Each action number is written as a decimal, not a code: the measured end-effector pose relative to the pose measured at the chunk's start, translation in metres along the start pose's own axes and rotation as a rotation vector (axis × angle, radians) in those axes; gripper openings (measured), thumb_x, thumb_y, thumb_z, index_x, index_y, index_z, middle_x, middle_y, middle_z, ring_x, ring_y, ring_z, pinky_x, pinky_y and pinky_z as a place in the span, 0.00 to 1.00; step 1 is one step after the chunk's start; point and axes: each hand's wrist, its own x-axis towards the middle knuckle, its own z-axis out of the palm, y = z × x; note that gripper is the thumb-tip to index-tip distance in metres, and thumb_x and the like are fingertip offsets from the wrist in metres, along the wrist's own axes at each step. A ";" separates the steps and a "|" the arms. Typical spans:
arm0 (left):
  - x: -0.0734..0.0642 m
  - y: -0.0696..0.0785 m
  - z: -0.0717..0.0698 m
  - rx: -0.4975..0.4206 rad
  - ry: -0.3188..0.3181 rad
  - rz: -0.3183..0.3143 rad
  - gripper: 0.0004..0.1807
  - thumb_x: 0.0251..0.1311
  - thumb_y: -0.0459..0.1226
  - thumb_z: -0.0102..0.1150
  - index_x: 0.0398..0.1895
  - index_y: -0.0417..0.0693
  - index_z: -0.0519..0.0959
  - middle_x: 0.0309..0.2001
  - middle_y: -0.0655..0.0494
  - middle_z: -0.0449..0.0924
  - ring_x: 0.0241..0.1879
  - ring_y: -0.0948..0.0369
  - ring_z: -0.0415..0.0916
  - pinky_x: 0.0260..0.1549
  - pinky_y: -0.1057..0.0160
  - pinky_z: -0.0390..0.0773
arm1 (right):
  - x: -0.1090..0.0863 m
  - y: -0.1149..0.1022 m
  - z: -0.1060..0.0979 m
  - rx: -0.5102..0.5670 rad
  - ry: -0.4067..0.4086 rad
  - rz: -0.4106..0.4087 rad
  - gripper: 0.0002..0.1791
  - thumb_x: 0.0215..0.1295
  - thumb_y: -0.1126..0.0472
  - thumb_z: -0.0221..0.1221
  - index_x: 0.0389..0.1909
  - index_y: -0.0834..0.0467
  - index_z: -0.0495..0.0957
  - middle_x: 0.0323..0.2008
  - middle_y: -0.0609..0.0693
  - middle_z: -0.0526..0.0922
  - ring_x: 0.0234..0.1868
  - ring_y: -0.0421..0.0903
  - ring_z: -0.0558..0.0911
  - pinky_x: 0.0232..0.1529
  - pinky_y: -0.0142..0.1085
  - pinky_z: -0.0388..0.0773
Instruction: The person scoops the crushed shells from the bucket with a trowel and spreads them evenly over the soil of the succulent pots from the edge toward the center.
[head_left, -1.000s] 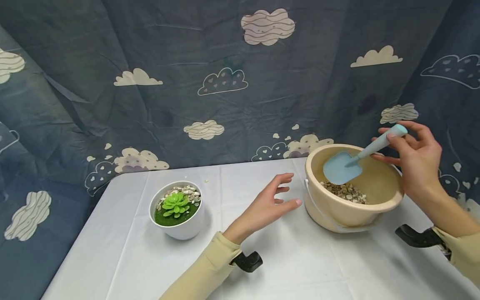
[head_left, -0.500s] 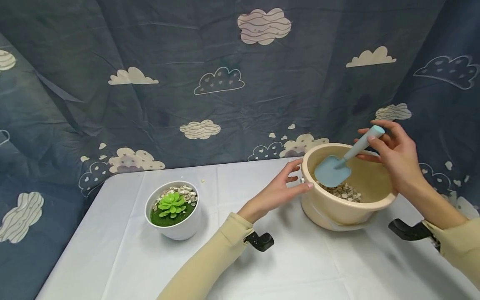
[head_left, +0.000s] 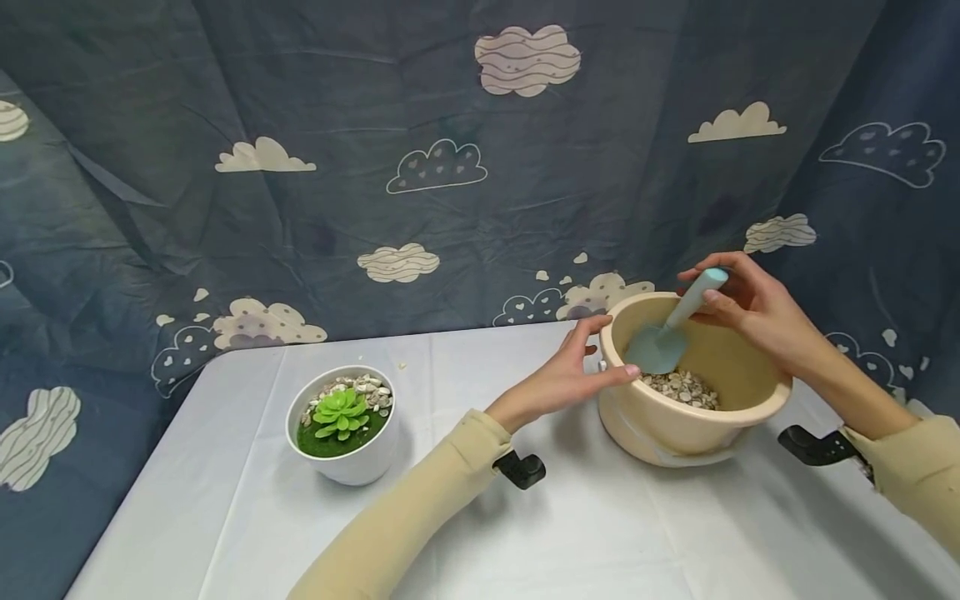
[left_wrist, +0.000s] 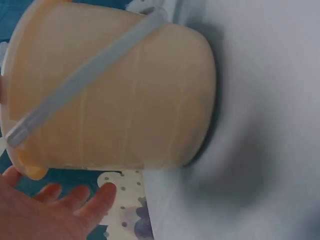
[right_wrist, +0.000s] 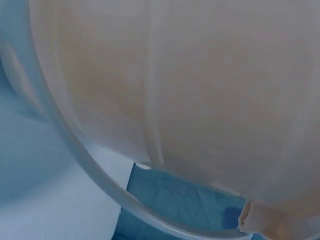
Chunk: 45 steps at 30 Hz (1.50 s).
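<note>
Many pebbles point(head_left: 688, 389) in bucket point(head_left: 630, 423), succulent point(head_left: 341, 413) in pot point(head_left: 363, 465); right fingers point(head_left: 726, 308) pinch shovel point(head_left: 660, 347), left fingers point(head_left: 611, 377) loosely spread.

By the far edge of the cloth-covered table point(head_left: 570, 533), the bucket point(head_left: 675, 429) looks like smooth, faintly glossy plastic, the trowel point(head_left: 657, 348) matt plastic and the pebbles point(head_left: 681, 388) stony, while the pot point(head_left: 362, 465) near the left edge is smooth and the backdrop point(head_left: 330, 225) wrinkled matt cloth.

the head view looks forward and down from above the table point(head_left: 600, 533). both wrist views face the bucket point(head_left: 697, 435) from very near, the right one nearest; all three share its outer side.
</note>
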 end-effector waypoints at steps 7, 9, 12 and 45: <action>0.011 -0.008 -0.001 -0.164 -0.070 -0.008 0.43 0.56 0.45 0.69 0.73 0.74 0.58 0.69 0.81 0.51 0.68 0.64 0.58 0.59 0.60 0.66 | -0.001 0.001 0.000 -0.190 -0.057 0.023 0.20 0.72 0.75 0.49 0.62 0.65 0.64 0.54 0.50 0.78 0.50 0.40 0.82 0.42 0.34 0.81; 0.013 -0.010 -0.001 -0.198 -0.078 -0.001 0.44 0.55 0.43 0.70 0.73 0.75 0.58 0.69 0.82 0.52 0.68 0.65 0.56 0.61 0.59 0.63 | -0.002 0.002 0.000 -0.234 -0.060 0.023 0.20 0.72 0.75 0.49 0.62 0.64 0.65 0.54 0.53 0.77 0.50 0.38 0.82 0.42 0.32 0.81; 0.015 -0.011 -0.002 -0.237 -0.081 0.026 0.46 0.54 0.40 0.70 0.74 0.71 0.57 0.70 0.80 0.53 0.70 0.66 0.54 0.65 0.57 0.60 | -0.005 0.002 -0.001 -0.295 -0.060 0.044 0.20 0.71 0.75 0.50 0.62 0.62 0.66 0.54 0.58 0.77 0.49 0.36 0.81 0.42 0.31 0.81; 0.010 0.000 0.007 -0.207 -0.029 -0.035 0.52 0.51 0.38 0.74 0.75 0.66 0.52 0.72 0.69 0.53 0.70 0.68 0.53 0.64 0.59 0.59 | -0.012 -0.004 -0.003 -0.278 -0.203 0.192 0.23 0.74 0.67 0.51 0.69 0.63 0.65 0.50 0.59 0.77 0.44 0.39 0.83 0.36 0.44 0.84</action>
